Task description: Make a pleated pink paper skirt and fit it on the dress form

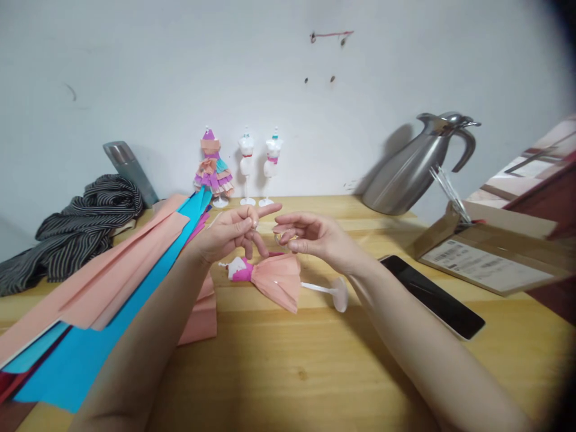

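Observation:
My left hand (238, 231) is raised over the table, its index finger stretched out and its thumb pressed to another finger; a tiny pale speck shows at the thumb tip, too small to name. Facing it, my right hand (317, 237) has curled fingers close to the thumb, with a small shiny bit (278, 238) at the fingertips that I cannot make out. A gap separates the two hands. Just below them a miniature dress form (339, 294) lies on its side, wearing a magenta bodice (242, 269) and a peach pleated paper skirt (279, 281).
Crepe paper sheets (112, 258) lie at left, beside a striped cloth (90, 210) and a bottle (130, 171). Against the wall stand a ruffled-dress form (212, 165) and two white forms (246, 162). At right are a steel jug (405, 168), a phone (434, 294) and a cardboard box (490, 261).

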Available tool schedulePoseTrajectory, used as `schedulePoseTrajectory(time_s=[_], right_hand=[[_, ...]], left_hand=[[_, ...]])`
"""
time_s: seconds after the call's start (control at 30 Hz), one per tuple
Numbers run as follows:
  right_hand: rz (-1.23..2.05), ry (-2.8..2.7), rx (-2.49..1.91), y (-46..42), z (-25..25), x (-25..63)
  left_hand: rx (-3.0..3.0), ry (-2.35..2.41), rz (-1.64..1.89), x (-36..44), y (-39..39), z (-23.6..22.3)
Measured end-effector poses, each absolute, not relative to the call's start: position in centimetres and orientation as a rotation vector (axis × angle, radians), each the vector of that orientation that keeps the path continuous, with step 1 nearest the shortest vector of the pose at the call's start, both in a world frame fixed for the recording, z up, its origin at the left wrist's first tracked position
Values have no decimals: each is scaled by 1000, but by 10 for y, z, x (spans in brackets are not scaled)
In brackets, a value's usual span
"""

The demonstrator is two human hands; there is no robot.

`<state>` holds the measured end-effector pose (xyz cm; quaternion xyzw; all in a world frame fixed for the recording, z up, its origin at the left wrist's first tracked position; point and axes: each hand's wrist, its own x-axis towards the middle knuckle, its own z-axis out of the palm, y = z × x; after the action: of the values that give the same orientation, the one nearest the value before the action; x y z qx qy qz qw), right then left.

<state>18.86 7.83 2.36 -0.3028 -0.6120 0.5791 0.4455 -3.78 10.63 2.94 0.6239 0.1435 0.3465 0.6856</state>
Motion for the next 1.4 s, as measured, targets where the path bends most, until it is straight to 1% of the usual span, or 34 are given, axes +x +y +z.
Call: schedulePoseTrajectory(time_s=[0.3, 0.5, 0.73, 1.0, 1.17, 1.4], right_hand=[[1276, -1511, -807, 79, 22, 186], [1343, -1457, -811, 79, 22, 184], [1329, -1471, -815, 76, 23, 182], [1470, -1386, -812, 79, 20, 182], [1470, -1337, -863, 82, 18, 182], [1509, -1214, -920, 83, 19, 178]], left_hand=[[1389, 320, 771, -38, 108, 27], [1374, 311, 777, -38, 109, 27], [1382, 300, 768, -39, 111, 24], [1382, 273, 769, -39, 113, 23], [1408, 291, 763, -40, 114, 22], [1527, 396, 863, -38, 112, 22]])
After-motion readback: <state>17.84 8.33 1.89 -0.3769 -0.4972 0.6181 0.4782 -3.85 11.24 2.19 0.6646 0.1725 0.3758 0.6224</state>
